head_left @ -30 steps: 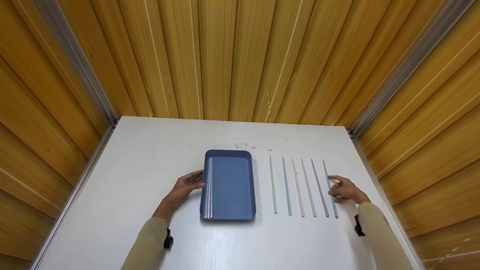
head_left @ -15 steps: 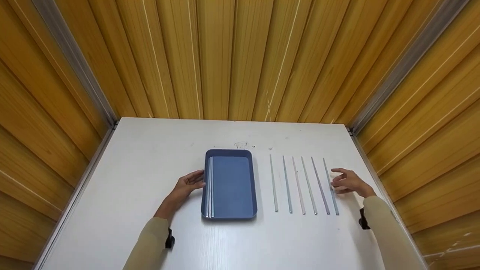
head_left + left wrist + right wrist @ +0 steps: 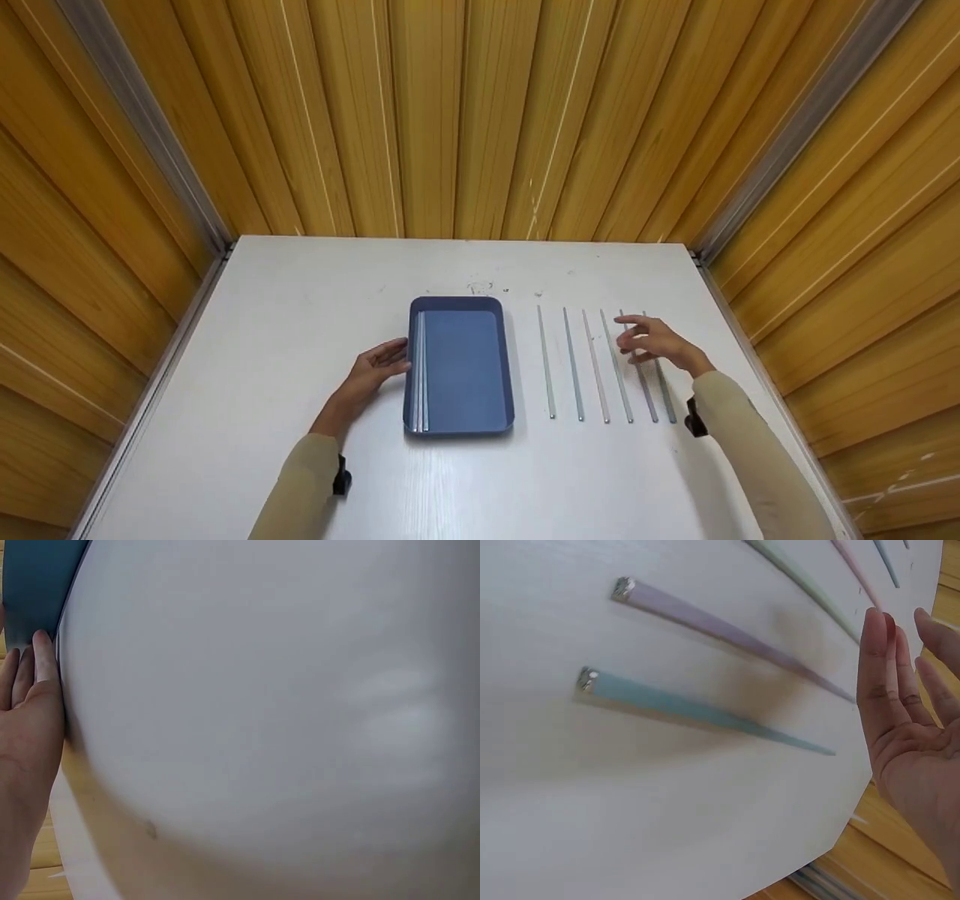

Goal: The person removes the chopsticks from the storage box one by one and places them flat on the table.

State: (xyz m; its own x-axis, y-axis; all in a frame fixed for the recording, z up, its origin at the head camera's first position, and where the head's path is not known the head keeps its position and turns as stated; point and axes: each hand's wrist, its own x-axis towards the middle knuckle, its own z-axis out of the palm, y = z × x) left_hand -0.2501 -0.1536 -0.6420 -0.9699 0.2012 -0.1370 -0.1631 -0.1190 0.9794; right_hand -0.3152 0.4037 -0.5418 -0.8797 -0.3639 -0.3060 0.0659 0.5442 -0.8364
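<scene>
My left hand (image 3: 367, 380) rests against the left side of a blue tray (image 3: 465, 375). In the left wrist view its fingers (image 3: 45, 656) lie straight along the tray's outer wall. A few thin chopsticks (image 3: 424, 375) lie lengthwise inside, by the left wall. To the tray's right, several pastel chopsticks lie in a row on the table. My right hand (image 3: 660, 345) hovers above the right part of this row, holding nothing, its fingers loosely bent. It partly covers the purple chopstick (image 3: 727, 634) and the teal chopstick (image 3: 682, 703), whose silver ends show in the right wrist view.
The white table (image 3: 315, 300) has dark marks (image 3: 480, 288) behind the tray. Wood-patterned panels (image 3: 427, 120) enclose the back and both sides. Further left in the row lie a pink chopstick (image 3: 598, 371) and a green chopstick (image 3: 547, 367).
My right hand has lifted from beside the rightmost chopstick and moved left, over the row. The left hand stays at the tray. The chopsticks keep their places.
</scene>
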